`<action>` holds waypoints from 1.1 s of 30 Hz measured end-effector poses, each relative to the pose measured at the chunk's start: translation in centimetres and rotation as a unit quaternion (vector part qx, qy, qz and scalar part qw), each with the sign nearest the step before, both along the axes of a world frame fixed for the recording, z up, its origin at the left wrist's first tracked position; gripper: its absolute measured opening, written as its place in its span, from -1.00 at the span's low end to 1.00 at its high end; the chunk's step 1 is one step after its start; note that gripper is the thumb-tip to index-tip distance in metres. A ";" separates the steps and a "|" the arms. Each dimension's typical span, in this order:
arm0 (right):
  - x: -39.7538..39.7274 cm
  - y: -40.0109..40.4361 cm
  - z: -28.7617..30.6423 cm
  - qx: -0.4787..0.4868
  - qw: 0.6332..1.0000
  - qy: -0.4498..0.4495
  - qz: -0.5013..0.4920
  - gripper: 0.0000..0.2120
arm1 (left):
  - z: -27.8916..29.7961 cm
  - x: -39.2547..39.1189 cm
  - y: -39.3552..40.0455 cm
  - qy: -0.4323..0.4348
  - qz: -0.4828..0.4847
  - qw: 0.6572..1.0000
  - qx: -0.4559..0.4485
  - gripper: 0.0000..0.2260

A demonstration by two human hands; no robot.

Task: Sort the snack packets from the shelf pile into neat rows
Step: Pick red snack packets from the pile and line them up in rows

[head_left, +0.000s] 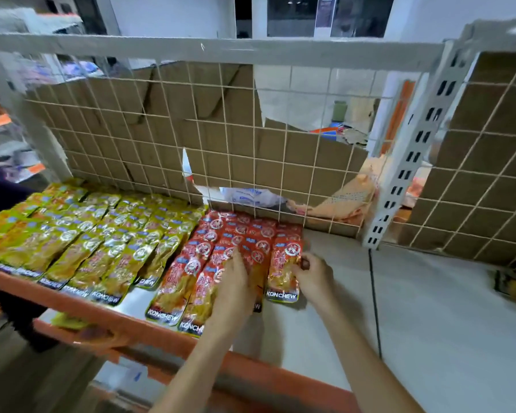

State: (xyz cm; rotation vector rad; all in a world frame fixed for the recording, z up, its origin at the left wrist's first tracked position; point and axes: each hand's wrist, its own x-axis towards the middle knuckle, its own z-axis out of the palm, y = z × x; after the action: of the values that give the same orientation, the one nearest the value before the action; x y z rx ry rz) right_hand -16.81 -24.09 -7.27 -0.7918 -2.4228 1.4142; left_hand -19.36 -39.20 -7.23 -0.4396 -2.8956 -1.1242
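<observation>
The right hand (pixel 312 274) pinches the end red packet (pixel 283 269) by its side edge, long axis running away from the fingers, while the left hand (pixel 236 290) presses flat, fingers straight, on the neighbouring row (pixel 191 263).

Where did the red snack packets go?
The red packets lie in rows mid-shelf in the head view, right of the yellow packets and below the wire grid. The right hand holds the rightmost one.

wire mesh (pixel 283 144) backs the shelf; torn cardboard (pixel 149 120) behind; white wall (pixel 173 13).
</observation>
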 end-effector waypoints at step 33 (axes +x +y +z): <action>2.5 -4.4 -2.0 0.223 0.975 0.016 -0.007 -0.53 | -2.3 -2.8 -3.6 0.272 -0.208 0.925 -0.166 -0.49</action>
State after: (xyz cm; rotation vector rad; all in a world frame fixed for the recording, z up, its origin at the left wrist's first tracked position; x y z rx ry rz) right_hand -14.36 -28.44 -9.28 -0.6641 -2.5581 0.8150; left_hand -22.14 -42.85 -9.50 -1.2000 -2.5312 -0.4019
